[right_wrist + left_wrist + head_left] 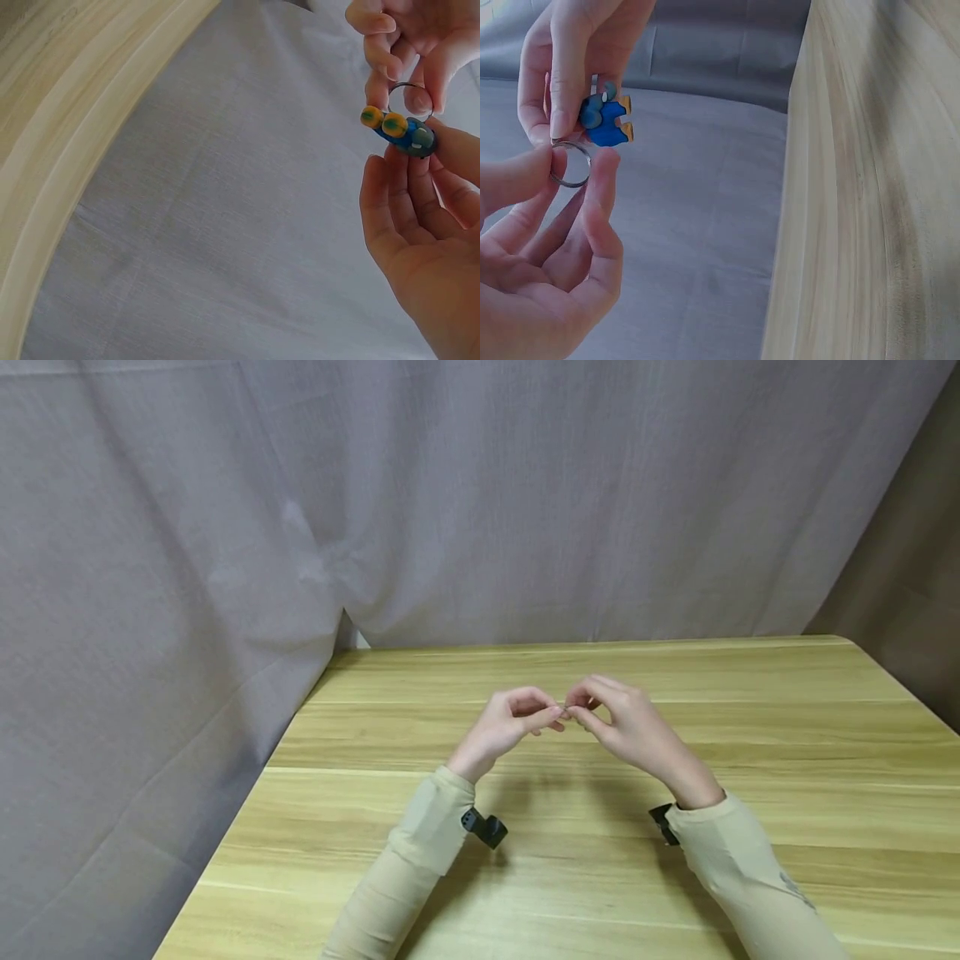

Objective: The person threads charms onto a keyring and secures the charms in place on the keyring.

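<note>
Above the table, both hands meet fingertip to fingertip around a small keychain. My left hand (504, 727) pinches its thin metal key ring (572, 184) at one side, the thumb pressing near the ring's edge. My right hand (630, 722) holds the small blue figure charm (405, 135) beside the ring, between thumb and fingers. The charm is blue with a grey-blue rounded part and two orange ends marked with green. In the left wrist view the right thumb also lies close to the ring's top. From the head view, the fingers mostly hide the keychain.
A light wood-grain table (360, 827) spreads beneath the hands. Grey cloth (525, 510) hangs behind it and along its left side, with a darker brown cloth (915, 552) at the right. Black wrist cameras are strapped over the pale sleeves (427, 822).
</note>
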The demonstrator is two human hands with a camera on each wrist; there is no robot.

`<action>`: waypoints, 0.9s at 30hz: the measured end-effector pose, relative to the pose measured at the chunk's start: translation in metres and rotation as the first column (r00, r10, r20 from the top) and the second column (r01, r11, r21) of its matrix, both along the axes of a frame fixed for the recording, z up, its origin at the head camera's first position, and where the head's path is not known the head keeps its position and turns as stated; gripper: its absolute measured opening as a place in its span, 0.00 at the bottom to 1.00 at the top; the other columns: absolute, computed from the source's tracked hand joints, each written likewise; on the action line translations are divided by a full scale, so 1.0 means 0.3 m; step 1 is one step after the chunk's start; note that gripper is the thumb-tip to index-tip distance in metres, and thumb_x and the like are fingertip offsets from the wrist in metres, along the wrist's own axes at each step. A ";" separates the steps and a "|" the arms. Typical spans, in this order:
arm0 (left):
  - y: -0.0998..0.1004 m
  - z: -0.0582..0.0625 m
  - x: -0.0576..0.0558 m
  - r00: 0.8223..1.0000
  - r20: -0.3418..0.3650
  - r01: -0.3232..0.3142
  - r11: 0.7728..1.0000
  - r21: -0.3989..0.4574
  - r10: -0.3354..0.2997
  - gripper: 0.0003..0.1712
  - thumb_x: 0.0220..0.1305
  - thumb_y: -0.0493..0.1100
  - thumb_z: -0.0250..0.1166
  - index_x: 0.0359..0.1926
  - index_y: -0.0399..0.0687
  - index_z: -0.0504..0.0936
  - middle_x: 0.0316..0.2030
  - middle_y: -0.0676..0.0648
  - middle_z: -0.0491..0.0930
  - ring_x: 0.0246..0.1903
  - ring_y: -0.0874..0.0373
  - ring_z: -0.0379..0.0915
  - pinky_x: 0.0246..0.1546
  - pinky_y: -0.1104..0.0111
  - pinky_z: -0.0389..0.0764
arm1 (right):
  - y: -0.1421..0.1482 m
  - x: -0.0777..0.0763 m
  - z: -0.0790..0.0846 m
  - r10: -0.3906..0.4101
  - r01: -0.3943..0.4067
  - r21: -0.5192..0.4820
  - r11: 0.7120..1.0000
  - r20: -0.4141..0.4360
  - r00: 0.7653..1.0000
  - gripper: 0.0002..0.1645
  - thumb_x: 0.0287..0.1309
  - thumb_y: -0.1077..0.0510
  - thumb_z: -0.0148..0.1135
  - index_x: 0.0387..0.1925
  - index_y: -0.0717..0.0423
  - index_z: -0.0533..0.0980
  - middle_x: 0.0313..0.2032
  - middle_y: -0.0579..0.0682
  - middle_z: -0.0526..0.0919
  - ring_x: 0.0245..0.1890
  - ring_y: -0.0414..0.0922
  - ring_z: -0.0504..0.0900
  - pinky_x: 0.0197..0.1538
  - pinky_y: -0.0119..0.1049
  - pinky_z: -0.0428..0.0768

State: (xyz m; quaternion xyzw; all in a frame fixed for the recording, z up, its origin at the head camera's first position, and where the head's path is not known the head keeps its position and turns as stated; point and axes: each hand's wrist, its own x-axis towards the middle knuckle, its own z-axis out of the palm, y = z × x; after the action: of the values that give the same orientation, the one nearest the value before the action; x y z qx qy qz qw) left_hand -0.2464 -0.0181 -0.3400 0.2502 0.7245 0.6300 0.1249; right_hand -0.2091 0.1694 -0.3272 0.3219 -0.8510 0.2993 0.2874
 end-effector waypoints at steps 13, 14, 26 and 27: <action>-0.004 0.000 0.000 1.000 0.006 -0.001 1.000 0.029 0.000 0.11 0.66 0.40 0.62 0.43 0.35 0.80 0.42 0.38 0.86 0.35 0.65 0.83 0.40 0.68 0.79 | 0.011 -0.006 -0.008 -0.018 0.018 0.000 1.000 0.011 1.000 0.08 0.51 0.72 0.67 0.32 0.59 0.79 0.30 0.49 0.84 0.32 0.43 0.82 0.36 0.39 0.83; -0.004 0.000 0.000 1.000 0.008 0.007 1.000 0.025 -0.007 0.11 0.66 0.41 0.62 0.43 0.35 0.80 0.42 0.38 0.86 0.35 0.65 0.83 0.41 0.65 0.80 | 0.010 -0.006 -0.009 -0.017 0.017 0.000 1.000 0.011 1.000 0.08 0.51 0.72 0.67 0.32 0.59 0.79 0.30 0.49 0.84 0.32 0.43 0.82 0.36 0.39 0.83; -0.002 -0.004 -0.001 0.999 -0.002 0.053 0.998 0.021 -0.053 0.12 0.69 0.38 0.59 0.45 0.31 0.77 0.44 0.31 0.84 0.39 0.58 0.85 0.45 0.63 0.82 | 0.004 -0.013 -0.011 0.013 -0.013 0.010 1.000 0.031 0.999 0.05 0.55 0.69 0.66 0.32 0.59 0.78 0.29 0.51 0.82 0.31 0.42 0.82 0.34 0.36 0.81; -0.003 -0.004 -0.001 0.999 -0.002 0.051 0.998 0.034 -0.051 0.11 0.68 0.38 0.59 0.45 0.31 0.77 0.44 0.31 0.84 0.39 0.58 0.85 0.45 0.64 0.83 | 0.004 -0.014 -0.011 0.014 -0.014 0.008 1.000 0.032 0.999 0.05 0.55 0.69 0.66 0.32 0.59 0.78 0.29 0.51 0.82 0.31 0.42 0.82 0.34 0.35 0.81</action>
State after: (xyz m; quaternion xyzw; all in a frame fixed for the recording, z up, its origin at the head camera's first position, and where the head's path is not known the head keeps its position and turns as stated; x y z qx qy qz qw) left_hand -0.2465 -0.0191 -0.3412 0.2708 0.7073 0.6386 0.1363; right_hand -0.2134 0.1706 -0.3303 0.3241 -0.8546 0.3027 0.2702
